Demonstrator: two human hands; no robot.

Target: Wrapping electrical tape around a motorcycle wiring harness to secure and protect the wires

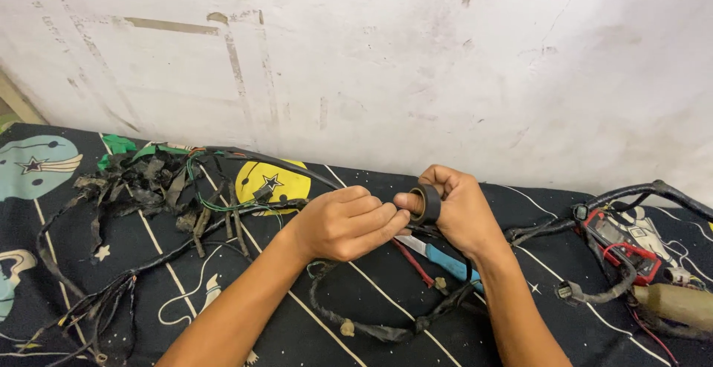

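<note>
My right hand holds a black roll of electrical tape, thumb through its core. My left hand is closed just left of the roll, fingertips pinching at the tape's edge and the black wire harness that runs between both hands. The harness runs on to the left into a tangle of old tape scraps and wires. Another black taped loop of harness lies under my wrists.
A blue-handled cutter knife lies below my right hand on the dark patterned cloth. A red multimeter with leads, more cable and a tan cylindrical part sit at the right. A white wall stands behind.
</note>
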